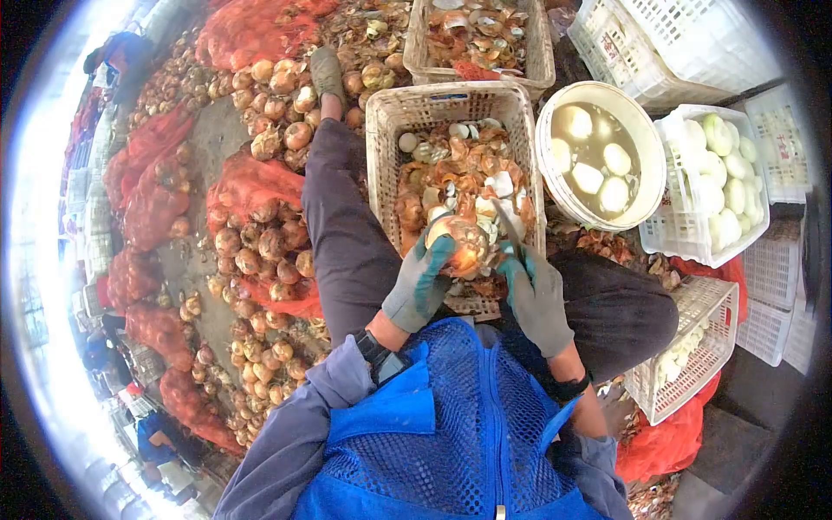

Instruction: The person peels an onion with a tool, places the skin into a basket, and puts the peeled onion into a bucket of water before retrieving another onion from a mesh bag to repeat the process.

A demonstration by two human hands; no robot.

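My left hand [422, 279], in a grey and green glove, is wrapped round a large brown onion [459, 246] whose skin is partly off. On the right, my right hand [535, 295], gloved too, is closed on a knife [510, 223], its blade pointing up and left beside the onion. Both hands are over the near end of a white crate [380, 165], which holds onion skins [464, 173] and pale cut pieces. The knife handle is hidden in my fingers.
Right of the crate stands a white bucket [646, 208] of cloudy water with peeled onions. Beyond it is a basket [693, 247] of peeled onions. Unpeeled onions [269, 247] and red mesh bags [156, 208] lie on the left. Another crate [542, 61] of skins stands ahead.
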